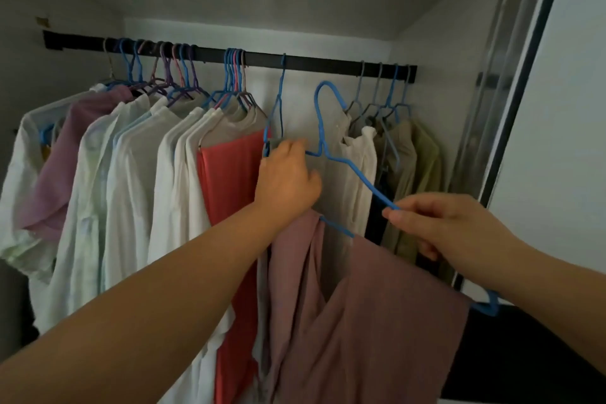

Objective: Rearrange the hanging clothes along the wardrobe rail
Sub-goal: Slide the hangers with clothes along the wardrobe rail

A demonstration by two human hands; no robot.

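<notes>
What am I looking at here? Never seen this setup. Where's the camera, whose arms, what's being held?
There is no robot: the single picture comes from a wide-angle camera worn on a person's head, looking into a wardrobe. The two bare arms are the wearer's own.

A black rail runs across the top, with shirts on hangers bunched at its left and a few more at its right.

The right hand pinches the arm of a blue hanger that is off the rail, its hook free below it. A dusty pink garment is draped over its bar.

The left hand reaches to another blue hanger hooked on the rail, its fingers on grey cloth there.
</notes>
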